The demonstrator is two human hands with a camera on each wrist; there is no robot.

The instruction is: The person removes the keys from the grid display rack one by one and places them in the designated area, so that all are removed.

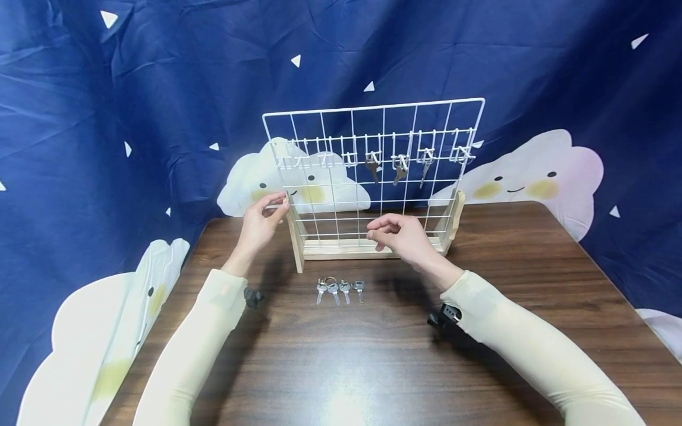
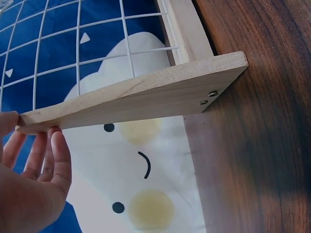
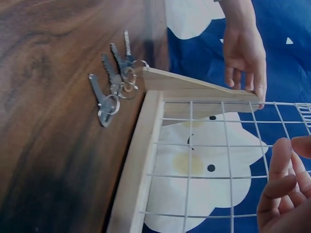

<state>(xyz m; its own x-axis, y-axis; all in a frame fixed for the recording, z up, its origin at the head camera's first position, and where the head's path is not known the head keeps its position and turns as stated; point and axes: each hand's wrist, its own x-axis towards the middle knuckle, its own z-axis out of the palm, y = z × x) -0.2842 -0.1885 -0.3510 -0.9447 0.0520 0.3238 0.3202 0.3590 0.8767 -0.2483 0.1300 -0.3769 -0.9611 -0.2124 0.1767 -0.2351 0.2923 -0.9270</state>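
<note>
The white wire rack (image 1: 355,183) stands on the desk (image 1: 330,355), three hanging keys (image 1: 401,171) on its hooks right of the middle and four loose keys (image 1: 333,289) lying in a row on the wood just in front. The left hand (image 1: 259,223) pinches the upper end of the left wooden side piece (image 1: 295,239), while the right hand (image 1: 406,239) hovers before the grid, fingers loosely bent, its grip narrow with nothing visible in it. Behind hangs a blue cloth (image 1: 186,89) printed with smiling clouds.

Seven keys (image 1: 333,289), two hands (image 1: 258,228), one rack (image 1: 343,253).
</note>
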